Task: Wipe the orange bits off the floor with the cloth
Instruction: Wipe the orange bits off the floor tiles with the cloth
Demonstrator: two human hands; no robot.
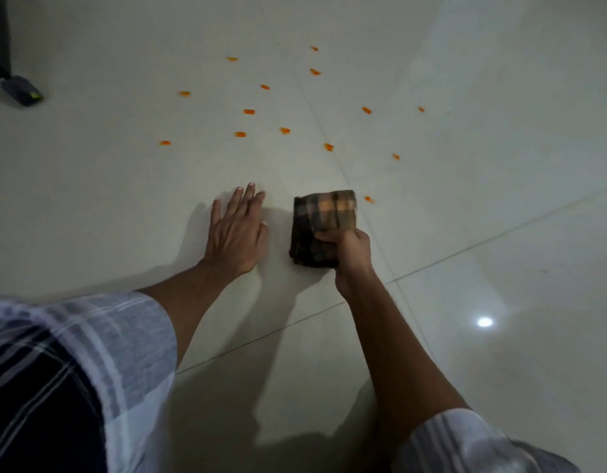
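Now: right hand (346, 249) grips folded cloth (324, 227) on floor (500, 165) | left hand (235, 230) flat, fingers spread, bracing | orange bits (249, 112) scattered ahead of cloth, nearest bit (369, 199) just right of its far edge | wipe not begun

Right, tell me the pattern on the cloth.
The cloth is a brown and black plaid with orange-tan bands, seen in the head view.
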